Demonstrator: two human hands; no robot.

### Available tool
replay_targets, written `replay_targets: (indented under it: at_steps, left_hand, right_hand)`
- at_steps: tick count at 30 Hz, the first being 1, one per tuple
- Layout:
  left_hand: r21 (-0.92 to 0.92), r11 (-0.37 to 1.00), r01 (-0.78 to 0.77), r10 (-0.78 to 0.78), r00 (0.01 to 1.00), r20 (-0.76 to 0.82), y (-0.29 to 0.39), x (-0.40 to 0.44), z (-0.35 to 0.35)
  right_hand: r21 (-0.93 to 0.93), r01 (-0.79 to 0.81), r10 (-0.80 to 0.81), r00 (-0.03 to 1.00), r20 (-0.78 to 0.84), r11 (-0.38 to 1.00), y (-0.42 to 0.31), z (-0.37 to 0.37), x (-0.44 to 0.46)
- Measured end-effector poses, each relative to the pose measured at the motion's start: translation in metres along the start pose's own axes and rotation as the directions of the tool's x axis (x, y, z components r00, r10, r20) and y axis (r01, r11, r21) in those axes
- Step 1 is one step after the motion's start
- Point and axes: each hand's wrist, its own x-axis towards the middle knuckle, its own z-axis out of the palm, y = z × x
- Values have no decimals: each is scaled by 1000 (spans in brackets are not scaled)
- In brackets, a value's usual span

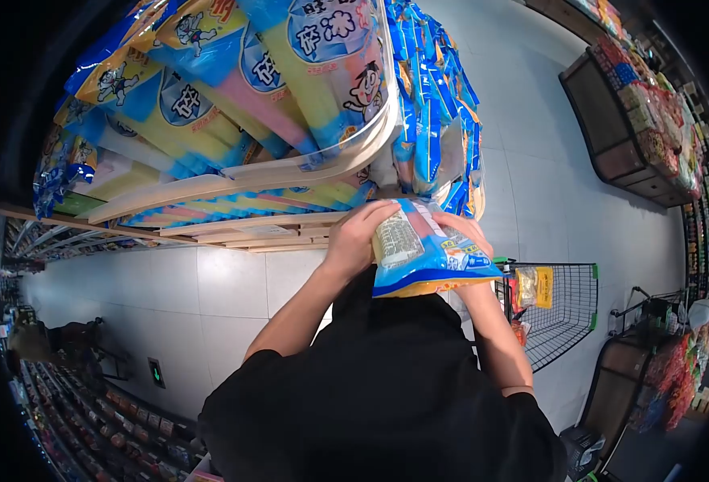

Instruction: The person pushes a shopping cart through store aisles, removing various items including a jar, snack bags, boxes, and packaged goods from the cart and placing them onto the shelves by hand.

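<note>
Between my hands, in front of my dark shirt, is a blue and yellow bag of ice pops [431, 255]. A pale printed label and a pink tube show on its upper part. My left hand [357, 235] grips the bag's left edge with the fingers over its top. My right hand [469, 234] closes on its right edge, the fingers partly hidden behind the bag. Just beyond it stands a display bin [250, 173] with a clear rim, heaped with similar ice pop bags [234, 88]. More blue bags [427, 96] stand packed at its right end.
A black wire shopping cart [567, 309] with green corners stands to my right, a yellow packet [544, 287] inside. Shelves of goods [97, 426] run along the lower left. Display stands [624, 120] with packaged goods line the right. The floor [226, 285] is pale tile.
</note>
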Motion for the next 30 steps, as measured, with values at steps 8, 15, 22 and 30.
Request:
replay_targets:
  at_steps: [8, 15, 22, 30]
  left_hand:
    - [150, 943, 296, -319, 933, 165, -79, 37, 19]
    - [12, 928, 372, -356, 877, 324, -95, 58, 10]
    - [-115, 733, 671, -545, 680, 490, -119, 54, 11]
    - [-78, 889, 451, -431, 883, 187, -124, 28, 1]
  right_hand:
    - [-177, -287, 281, 958, -58, 942, 88, 64, 8]
    - [31, -415, 404, 863, -304, 909, 50, 80, 34]
    - [-149, -336, 288, 919, -270, 930, 76, 109, 37]
    - [-275, -170, 120, 975, -188, 946, 86, 132, 25]
